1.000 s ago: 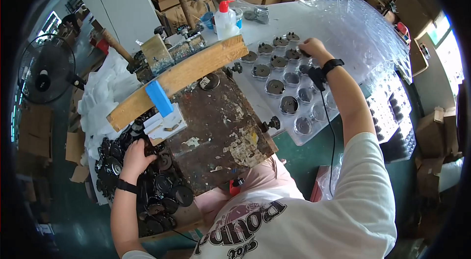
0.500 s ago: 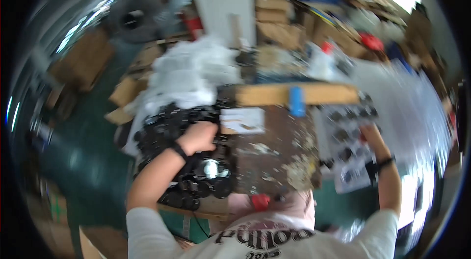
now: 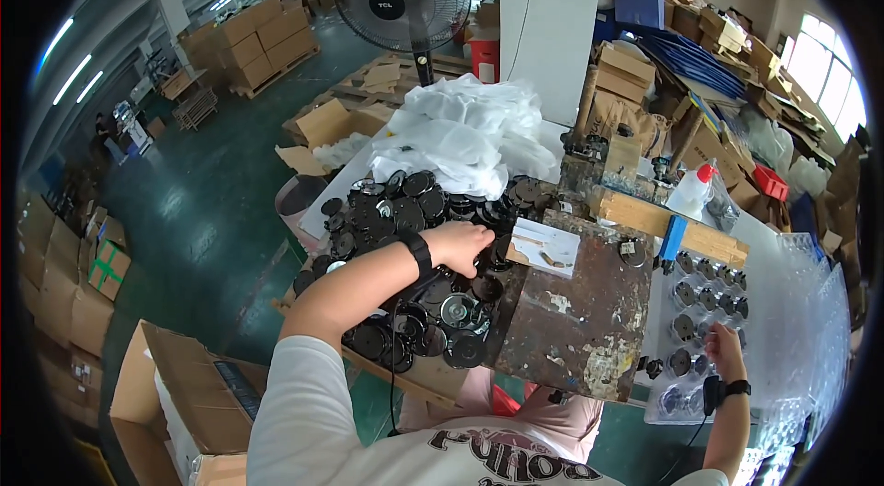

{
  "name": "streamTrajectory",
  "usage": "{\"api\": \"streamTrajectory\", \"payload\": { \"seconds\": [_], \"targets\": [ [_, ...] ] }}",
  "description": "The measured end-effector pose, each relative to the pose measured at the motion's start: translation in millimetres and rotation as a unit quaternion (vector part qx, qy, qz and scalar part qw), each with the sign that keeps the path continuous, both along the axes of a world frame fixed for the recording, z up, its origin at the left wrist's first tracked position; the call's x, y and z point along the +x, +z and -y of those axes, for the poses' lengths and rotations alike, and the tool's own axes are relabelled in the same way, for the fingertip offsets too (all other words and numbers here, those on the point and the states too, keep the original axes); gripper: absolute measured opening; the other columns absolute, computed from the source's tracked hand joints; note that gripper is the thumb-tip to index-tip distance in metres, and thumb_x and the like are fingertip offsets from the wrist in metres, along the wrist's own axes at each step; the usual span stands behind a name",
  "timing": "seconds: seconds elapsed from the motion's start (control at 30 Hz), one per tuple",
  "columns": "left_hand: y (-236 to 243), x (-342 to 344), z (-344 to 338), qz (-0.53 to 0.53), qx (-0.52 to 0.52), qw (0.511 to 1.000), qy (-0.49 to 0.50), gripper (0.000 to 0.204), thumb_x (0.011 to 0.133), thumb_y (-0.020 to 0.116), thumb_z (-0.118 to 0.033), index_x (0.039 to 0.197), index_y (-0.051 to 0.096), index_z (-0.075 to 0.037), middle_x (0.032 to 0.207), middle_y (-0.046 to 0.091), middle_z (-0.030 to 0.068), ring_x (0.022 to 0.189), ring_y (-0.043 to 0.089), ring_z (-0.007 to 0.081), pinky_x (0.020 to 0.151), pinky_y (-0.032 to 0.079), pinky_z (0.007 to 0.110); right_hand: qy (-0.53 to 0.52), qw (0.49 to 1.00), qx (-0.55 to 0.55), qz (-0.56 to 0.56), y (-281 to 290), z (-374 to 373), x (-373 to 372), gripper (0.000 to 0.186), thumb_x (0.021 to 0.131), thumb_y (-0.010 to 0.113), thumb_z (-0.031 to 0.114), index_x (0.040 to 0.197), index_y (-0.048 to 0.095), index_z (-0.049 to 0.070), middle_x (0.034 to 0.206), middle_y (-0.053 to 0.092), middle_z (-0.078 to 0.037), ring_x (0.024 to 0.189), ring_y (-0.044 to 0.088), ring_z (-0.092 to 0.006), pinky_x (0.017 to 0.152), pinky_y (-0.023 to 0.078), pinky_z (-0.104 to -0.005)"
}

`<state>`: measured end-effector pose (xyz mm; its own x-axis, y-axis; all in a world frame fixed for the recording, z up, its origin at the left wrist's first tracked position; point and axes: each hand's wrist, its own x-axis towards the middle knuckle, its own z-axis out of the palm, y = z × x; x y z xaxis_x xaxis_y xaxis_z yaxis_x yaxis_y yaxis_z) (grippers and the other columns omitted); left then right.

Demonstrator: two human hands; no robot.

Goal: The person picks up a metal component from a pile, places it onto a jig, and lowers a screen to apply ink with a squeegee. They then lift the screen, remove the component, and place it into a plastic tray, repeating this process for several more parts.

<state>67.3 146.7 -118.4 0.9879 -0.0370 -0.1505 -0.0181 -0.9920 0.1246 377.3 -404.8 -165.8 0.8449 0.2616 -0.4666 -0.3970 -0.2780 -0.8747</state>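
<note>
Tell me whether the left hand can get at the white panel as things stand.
Probably yes: the left hand, at the black parts, is close to the white panel, with nothing tall visible between.

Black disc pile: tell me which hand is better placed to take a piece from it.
Likely the left hand: it is right over the pile, whereas the right hand is at the clear tray, across the brown board.

piled cartons (image 3: 262,46) and workbench (image 3: 582,313) show a workshop
</note>
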Motion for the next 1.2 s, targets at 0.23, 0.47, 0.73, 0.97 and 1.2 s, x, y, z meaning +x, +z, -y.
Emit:
{"api": "streamTrajectory", "payload": {
  "seconds": [0.23,0.47,0.73,0.97,1.2],
  "targets": [
    [17,4,-14,-0.059,-0.019,0.994,-0.086,0.034,0.063,0.071,-0.022,0.093,0.057,-0.012,0.096,0.057,0.0080,0.094,0.056,0.0304,0.077,0.047,0.039,0.008,1.000,-0.024,0.001,6,-6,-2,0.019,0.090,0.052,0.027,0.085,0.053,0.008,0.060,0.058,-0.003,0.040,0.051,-0.0104,0.033,0.038,-0.0222],
    [31,8,-26,-0.004,-0.011,0.991,-0.135,0.015,0.072,0.069,-0.022,0.078,0.060,-0.011,0.083,0.057,0.0054,0.084,0.056,0.0292,0.071,0.046,0.039,0.006,1.000,-0.017,0.001,-5,-1,6,0.019,0.090,0.053,0.024,0.086,0.054,0.005,0.060,0.057,-0.006,0.039,0.049,-0.0125,0.031,0.036,-0.0237],
    [54,22,10,0.029,-0.346,0.934,0.083,0.012,0.083,0.064,-0.015,0.086,0.058,-0.004,0.074,0.059,0.0010,0.066,0.056,0.0120,0.060,0.046,0.029,0.018,0.999,-0.025,0.014,-6,1,6,0.020,0.089,0.054,0.025,0.089,0.055,0.005,0.062,0.058,-0.005,0.039,0.049,-0.0103,0.032,0.035,-0.0223],
    [28,93,53,0.041,-0.445,0.886,0.125,0.020,0.083,0.063,-0.018,0.088,0.059,0.000,0.076,0.063,0.0072,0.065,0.060,0.0181,0.062,0.048,0.031,0.014,0.999,-0.048,0.001,8,-10,-2,0.021,0.089,0.054,0.026,0.091,0.056,0.005,0.064,0.060,-0.004,0.041,0.053,-0.0104,0.033,0.040,-0.0216],
    [15,105,68,0.136,-0.142,0.979,0.044,0.026,0.079,0.063,-0.026,0.091,0.063,-0.003,0.082,0.065,0.0136,0.075,0.062,0.0305,0.069,0.049,0.039,0.009,0.998,-0.056,-0.007,12,-11,-5,0.019,0.091,0.052,0.025,0.090,0.056,0.006,0.064,0.060,-0.003,0.041,0.053,-0.0091,0.032,0.036,-0.0201]
  ]
}}
